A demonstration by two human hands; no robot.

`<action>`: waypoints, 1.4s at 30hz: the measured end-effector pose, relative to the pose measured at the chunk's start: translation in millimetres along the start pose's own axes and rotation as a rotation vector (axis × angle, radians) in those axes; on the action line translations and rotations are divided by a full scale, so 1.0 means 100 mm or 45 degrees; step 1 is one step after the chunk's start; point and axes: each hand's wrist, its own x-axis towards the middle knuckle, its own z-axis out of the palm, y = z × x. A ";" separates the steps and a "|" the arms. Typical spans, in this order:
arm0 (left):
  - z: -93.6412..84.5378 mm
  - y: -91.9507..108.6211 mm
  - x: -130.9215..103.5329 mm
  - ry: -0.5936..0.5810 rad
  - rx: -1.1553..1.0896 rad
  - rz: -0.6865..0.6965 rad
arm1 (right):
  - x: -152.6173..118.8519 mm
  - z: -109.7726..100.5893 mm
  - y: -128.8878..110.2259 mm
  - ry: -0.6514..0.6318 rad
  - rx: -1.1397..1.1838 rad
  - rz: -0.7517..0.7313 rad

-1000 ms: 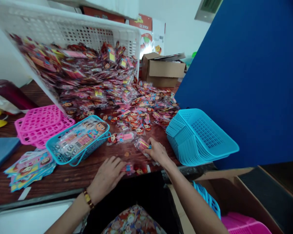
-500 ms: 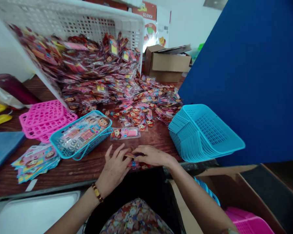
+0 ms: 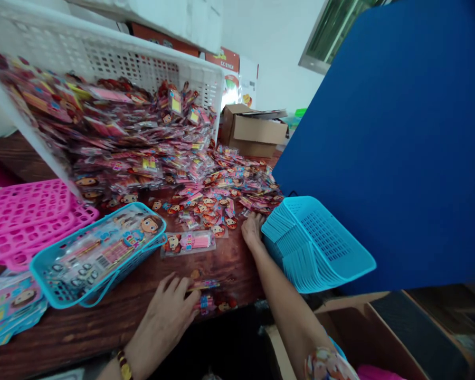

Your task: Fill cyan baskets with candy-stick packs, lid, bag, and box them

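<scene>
Packets (image 3: 206, 304) lie flat at the near edge of the desk (image 3: 114, 338), two together in front of the left hand (image 3: 164, 311); one more packet (image 3: 190, 243) lies farther back, beside the blue basket.

Handling: each unit should be light. The clear wrap appears thin and glossy, so expect it to slip; the pink sticks inside are probably stiff and could snap if bent. Take hold at the flat margins of the wrap, or pinch across the sticks with light pressure.

Hand state: the left hand is palm down, fingers loosely spread, fingertips at the left ends of the two packets. The right hand (image 3: 253, 232) is at the near edge of the loose pile (image 3: 241, 182), just beside the stacked blue baskets (image 3: 296, 253). Its fingertips are partly hidden; whether they pinch a packet cannot be told.

Containers:
- White crate (image 3: 150, 66): tipped toward the desk, heaped with packets that spill into the pile.
- Blue basket (image 3: 47, 295): holds clear-wrapped sets with a printed face and "STICK" lettering.
- Cardboard box (image 3: 259, 129): flaps raised, flat sheets on top.
</scene>
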 end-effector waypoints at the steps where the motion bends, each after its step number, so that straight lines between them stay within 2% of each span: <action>1: 0.01 -0.01 0.00 -0.003 -0.008 -0.007 | 0.07 0.01 0.02 -0.007 -0.027 0.017; 4: 0.02 -0.02 0.01 -0.001 -0.040 -0.023 | 0.22 0.04 0.06 -0.044 -0.098 0.032; 7: 0.04 -0.02 0.00 0.004 -0.058 -0.036 | 0.16 0.05 0.07 -0.092 -0.154 -0.057; 14: -0.02 0.00 0.00 -0.056 -0.077 -0.047 | -0.64 -0.06 -0.04 -0.155 -0.230 -0.328; 17: -0.05 0.00 0.01 -0.091 -0.076 -0.043 | -0.83 -0.19 -0.03 -0.292 -0.217 -0.485; 20: -0.07 0.00 0.01 -0.128 -0.068 -0.057 | -0.80 -0.31 0.10 -0.476 -0.125 -0.673; 24: -0.08 0.00 0.00 -0.140 -0.077 -0.058 | -0.68 -0.42 0.41 -0.503 0.000 -0.852; 28: -0.08 0.00 0.01 -0.146 -0.073 -0.054 | -0.68 -0.46 0.60 -0.562 -0.172 -0.940; 31: -0.06 0.00 0.01 -0.154 -0.060 -0.044 | -0.70 -0.50 0.57 -0.518 -0.294 -0.890; 35: -0.06 -0.01 -0.01 -0.154 -0.058 -0.042 | -0.64 -0.55 0.43 -0.534 -0.241 -0.904; 42: -0.10 -0.02 -0.02 -0.186 -0.080 -0.029 | -0.35 -0.43 0.25 -0.621 -0.264 -0.752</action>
